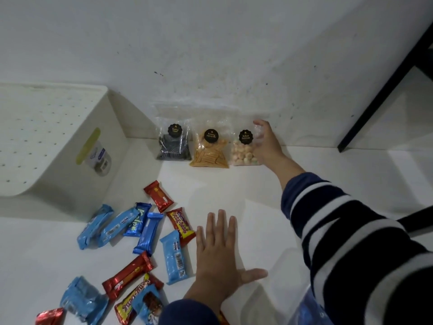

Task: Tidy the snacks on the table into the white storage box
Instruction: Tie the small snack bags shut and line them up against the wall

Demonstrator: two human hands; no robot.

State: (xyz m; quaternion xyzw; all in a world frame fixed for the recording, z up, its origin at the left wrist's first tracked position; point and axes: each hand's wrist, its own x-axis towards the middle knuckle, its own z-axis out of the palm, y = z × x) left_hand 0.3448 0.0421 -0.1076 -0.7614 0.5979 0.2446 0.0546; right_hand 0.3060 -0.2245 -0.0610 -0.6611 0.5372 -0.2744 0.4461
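Progress close to nil, judging by the layout: no snack visibly put away.

White storage box [70, 146] at upper left of the frame, against the wall, perforated lid on top, so apparently shut; inside hidden. Probably needs opening before anything goes in.

Surface [234, 191] white, carrying every snack in sight.

Three clear bags in a row at centre, leaning on the wall, touching side by side: dark swirl cookies bag [173, 146], orange sticks bag [209, 151], pale round biscuits bag [243, 148]. All still to be moved.

Scatter of wrapped bars at lower left, near the box but outside it: light blue packets [174, 256], darker blue bars [148, 233], red bars [158, 195], red-and-yellow bars [180, 225]. Some overlapping, some cut off by the bottom edge. Exact count hard to give.

Right hand [267, 143], on a striped sleeve reaching to the centre right, fingers curled round the right edge of the pale round biscuits bag; likely first pick, bag not yet lifted off the surface.

Left hand [219, 252] at lower centre, flat on the surface, fingers straight and spread, holding nothing, just beside the nearest light blue packet.

Left to do: lid off, three bags in, then all bars.
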